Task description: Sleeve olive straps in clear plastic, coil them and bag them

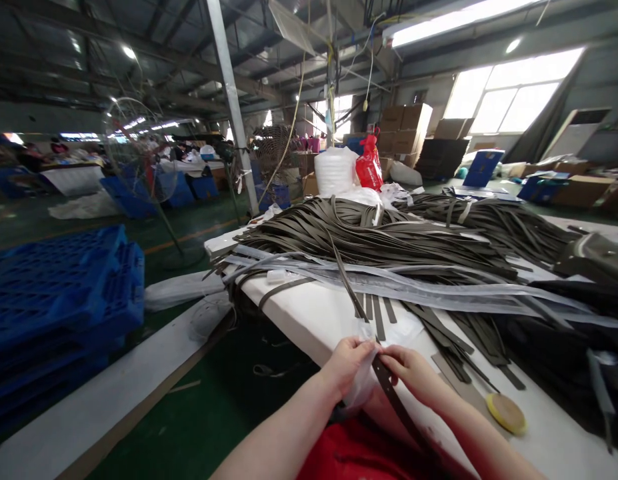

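Note:
At the near edge of the white table (313, 313), my left hand (347, 365) is closed on a clear white plastic strip or sleeve (361, 387). My right hand (413, 373) pinches a dark olive strap (389, 387) right beside it. This strap runs up over the table toward a big heap of similar straps (369, 240) and trails down past my red garment (359, 450). The two hands almost touch, with the strap end between them.
Long clear plastic strips (413, 287) lie across the table below the heap. A round yellow pad (507, 413) sits to the right, with dark material (563, 340) beyond it. Blue pallets (59, 300) stand at left, a floor fan (139, 153) behind, boxes (403, 130) far back.

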Tool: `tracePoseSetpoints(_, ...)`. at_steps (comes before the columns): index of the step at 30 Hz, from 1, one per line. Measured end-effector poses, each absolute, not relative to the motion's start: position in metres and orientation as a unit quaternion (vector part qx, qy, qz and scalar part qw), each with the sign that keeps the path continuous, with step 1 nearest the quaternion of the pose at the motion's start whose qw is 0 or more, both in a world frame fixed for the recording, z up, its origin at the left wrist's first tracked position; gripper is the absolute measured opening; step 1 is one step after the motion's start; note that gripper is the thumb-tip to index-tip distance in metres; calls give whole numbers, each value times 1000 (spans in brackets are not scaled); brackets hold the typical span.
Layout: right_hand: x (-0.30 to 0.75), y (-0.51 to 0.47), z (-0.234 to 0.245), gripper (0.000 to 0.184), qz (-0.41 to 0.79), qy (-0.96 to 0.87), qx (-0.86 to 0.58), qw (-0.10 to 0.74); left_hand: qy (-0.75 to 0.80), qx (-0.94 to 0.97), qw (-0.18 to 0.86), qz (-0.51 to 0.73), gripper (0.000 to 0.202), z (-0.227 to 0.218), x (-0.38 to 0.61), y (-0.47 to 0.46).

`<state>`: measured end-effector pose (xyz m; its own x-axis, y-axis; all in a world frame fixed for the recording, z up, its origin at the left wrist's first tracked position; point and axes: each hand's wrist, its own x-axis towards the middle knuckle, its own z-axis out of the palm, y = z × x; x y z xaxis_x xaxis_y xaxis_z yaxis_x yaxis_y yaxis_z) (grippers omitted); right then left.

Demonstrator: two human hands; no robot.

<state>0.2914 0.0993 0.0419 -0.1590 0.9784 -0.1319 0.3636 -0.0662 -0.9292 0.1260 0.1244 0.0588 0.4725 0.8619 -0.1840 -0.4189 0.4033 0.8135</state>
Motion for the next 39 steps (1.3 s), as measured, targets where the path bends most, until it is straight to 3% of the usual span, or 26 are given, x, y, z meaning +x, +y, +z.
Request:
tracePoseSetpoints(6, 320, 76, 72, 45, 546, -556, -544, 311, 351, 340, 766, 418, 48, 55, 116, 130)
tracePoseSetpoints(14, 374, -4, 69, 33, 719, -488, -465, 171, 332, 316, 786, 414, 41, 47, 112, 137)
tracePoseSetpoints(18, 391, -22, 61, 32, 751, -475, -450, 92, 327, 322, 791, 404, 39, 48, 115, 136)
tracePoseSetpoints(20, 388, -16, 60, 31, 752, -484, -437, 92, 332, 325, 789, 402, 39, 47, 116, 136)
tracePoseSetpoints(26, 334, 32, 55, 66, 699, -484, -476, 225, 349, 365, 756, 416, 38, 47, 115, 140)
tracePoseSetpoints(32, 291, 62, 60, 47, 656, -547, -491, 173, 363, 428, 723, 404, 38, 56, 102, 138)
tracePoseSetpoints(34, 291, 68, 66, 47, 652, -542, -474, 237, 360, 497, 674, 411, 35, 60, 88, 138)
tracePoseSetpoints(39, 294, 87, 86, 42, 580, -434, -464, 511, 346, 683, 531, 364, 31, 75, 49, 131)
